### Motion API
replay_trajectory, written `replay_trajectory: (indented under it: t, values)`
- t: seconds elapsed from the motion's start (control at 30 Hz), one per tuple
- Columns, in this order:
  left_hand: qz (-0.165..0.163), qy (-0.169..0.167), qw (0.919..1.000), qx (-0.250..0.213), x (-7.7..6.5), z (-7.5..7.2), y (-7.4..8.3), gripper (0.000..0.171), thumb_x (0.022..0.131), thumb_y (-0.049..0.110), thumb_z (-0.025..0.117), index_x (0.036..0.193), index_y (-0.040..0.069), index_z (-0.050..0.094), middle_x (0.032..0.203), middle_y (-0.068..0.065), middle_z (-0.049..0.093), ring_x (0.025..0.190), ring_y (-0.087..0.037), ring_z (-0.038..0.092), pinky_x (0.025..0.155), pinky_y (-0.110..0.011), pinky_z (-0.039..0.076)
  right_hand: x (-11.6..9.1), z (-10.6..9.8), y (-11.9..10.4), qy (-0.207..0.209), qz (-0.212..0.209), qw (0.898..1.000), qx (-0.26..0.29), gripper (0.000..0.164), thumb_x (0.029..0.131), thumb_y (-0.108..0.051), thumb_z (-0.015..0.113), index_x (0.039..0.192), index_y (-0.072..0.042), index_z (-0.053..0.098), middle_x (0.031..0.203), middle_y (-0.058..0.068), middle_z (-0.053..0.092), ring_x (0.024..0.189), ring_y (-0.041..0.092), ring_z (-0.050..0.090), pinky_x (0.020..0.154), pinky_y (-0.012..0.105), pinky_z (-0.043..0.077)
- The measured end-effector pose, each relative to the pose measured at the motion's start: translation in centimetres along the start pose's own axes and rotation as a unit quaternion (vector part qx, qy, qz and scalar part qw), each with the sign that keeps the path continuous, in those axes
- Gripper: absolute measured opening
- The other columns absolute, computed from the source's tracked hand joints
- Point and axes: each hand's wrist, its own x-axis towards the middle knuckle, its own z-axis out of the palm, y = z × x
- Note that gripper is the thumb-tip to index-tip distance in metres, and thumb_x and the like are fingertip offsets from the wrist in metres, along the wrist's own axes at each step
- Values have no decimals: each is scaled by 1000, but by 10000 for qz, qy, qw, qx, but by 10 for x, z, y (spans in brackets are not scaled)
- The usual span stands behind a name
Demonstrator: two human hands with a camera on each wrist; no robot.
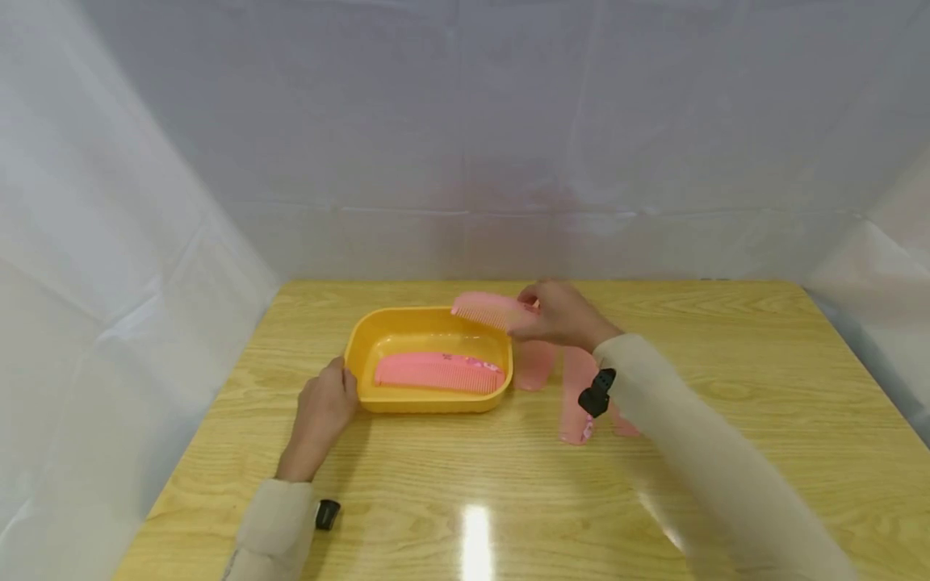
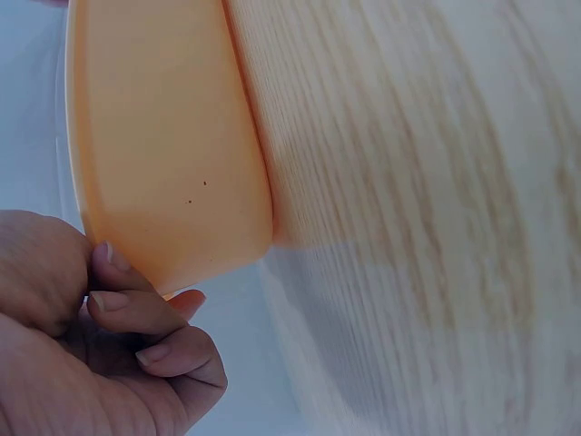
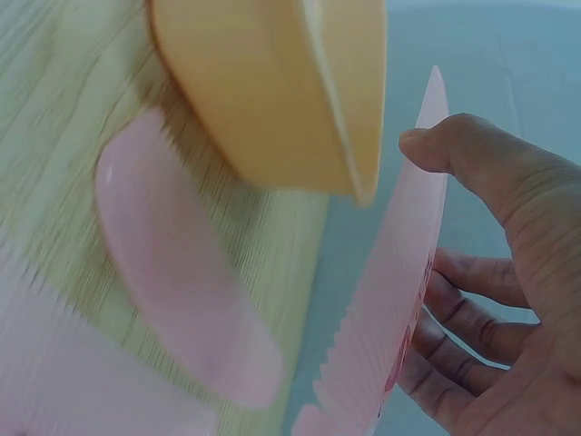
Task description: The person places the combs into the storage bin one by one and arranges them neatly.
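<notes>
A yellow plastic basin sits on the table with a pink comb lying inside it, teeth toward me. My left hand grips the basin's left end; in the left wrist view its thumb and curled fingers pinch the rim. Over the basin's back right corner, my right hand holds a second pink comb by its right end. Seen from the right wrist, the thumb presses one face of this comb and the fingers lie behind the other.
Right of the basin, several pink combs lie on the wooden table: one close to the basin, another comb partly under the right sleeve's shadow side. Pale sheeting hangs behind the table and at both sides.
</notes>
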Motion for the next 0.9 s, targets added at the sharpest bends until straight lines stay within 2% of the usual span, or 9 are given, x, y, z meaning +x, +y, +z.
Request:
replay_trajectory:
  t: [0.07, 0.3, 0.57, 0.67, 0.9]
  values:
    - [-11, 4, 10000, -2, 0, 0, 0, 23, 105, 9, 36, 99, -6, 53, 68, -11, 46, 62, -27, 46, 58, -42, 41, 4, 3, -6, -82, 24, 10000, 9, 53, 80, -28, 86, 117, 5, 69, 114, 18, 69, 100, 31, 63, 90, 48, 52]
    - [-28, 16, 10000, -10, 0, 0, 1, 23, 105, 8, 37, 100, -6, 54, 69, -12, 47, 62, -27, 47, 58, -42, 42, 15, 12, -25, -297, -32, 9995, -35, 55, 82, -29, 85, 121, 5, 68, 116, 17, 68, 91, 26, 61, 92, 45, 51]
    - [-66, 17, 10000, 35, -1, 0, 2, 25, 105, 8, 37, 107, -9, 55, 72, -14, 51, 66, -29, 49, 61, -46, 44, 23, 22, -45, -542, -81, 9984, -159, 62, 83, -34, 83, 128, 4, 64, 126, 18, 65, 114, 30, 61, 99, 44, 49]
    - [-34, 31, 10000, 27, -2, 0, 2, 24, 105, 8, 37, 104, -8, 54, 71, -13, 49, 64, -28, 48, 60, -44, 43, 26, 26, -52, -583, -146, 9981, -164, 62, 83, -34, 83, 128, 4, 64, 126, 17, 65, 116, 30, 60, 99, 44, 49]
    - [-4, 65, 10000, 23, -1, 0, 0, 27, 105, 9, 36, 108, -10, 55, 71, -14, 50, 64, -29, 49, 61, -45, 44, 31, 37, -72, -690, -279, 9967, -329, 59, 82, -33, 85, 125, 3, 66, 124, 15, 65, 116, 28, 58, 99, 42, 48]
